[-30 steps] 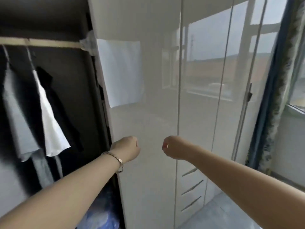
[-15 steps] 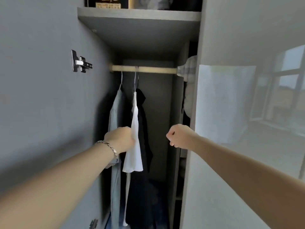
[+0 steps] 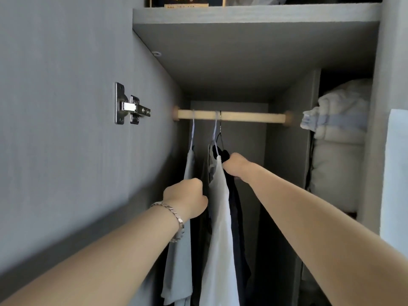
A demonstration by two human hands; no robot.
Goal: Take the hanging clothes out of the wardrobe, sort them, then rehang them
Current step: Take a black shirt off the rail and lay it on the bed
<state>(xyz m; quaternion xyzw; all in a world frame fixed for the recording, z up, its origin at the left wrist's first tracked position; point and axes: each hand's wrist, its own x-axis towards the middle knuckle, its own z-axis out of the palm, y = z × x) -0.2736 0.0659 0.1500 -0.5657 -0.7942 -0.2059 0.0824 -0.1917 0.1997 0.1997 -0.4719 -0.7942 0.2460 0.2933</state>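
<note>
Three garments hang from a pale wooden rod [image 3: 247, 118] inside the open wardrobe. A light grey garment [image 3: 180, 261] is on the left. In the middle is a white garment [image 3: 220, 228], and a black garment [image 3: 239, 208] hangs just right of it. My right hand [image 3: 235, 166] grips the black garment at its shoulder, just below the hanger hook; its fingertips are hidden by the cloth. My left hand [image 3: 186, 199], with a bracelet on the wrist, is a closed fist in front of the gap between the grey and white garments. Nothing shows in it.
The open wardrobe door [image 3: 66, 129] with a metal hinge [image 3: 132, 112] fills the left side. A shelf [image 3: 254, 16] runs close above the rod. Folded pale bedding [image 3: 337, 140] is stacked in the compartment to the right, beyond a divider panel [image 3: 287, 162].
My view swung left from the closed glossy doors to the open compartment. Both arms reached in: the right hand rose to the black garment's shoulder, and the left came between the grey and white garments.
</note>
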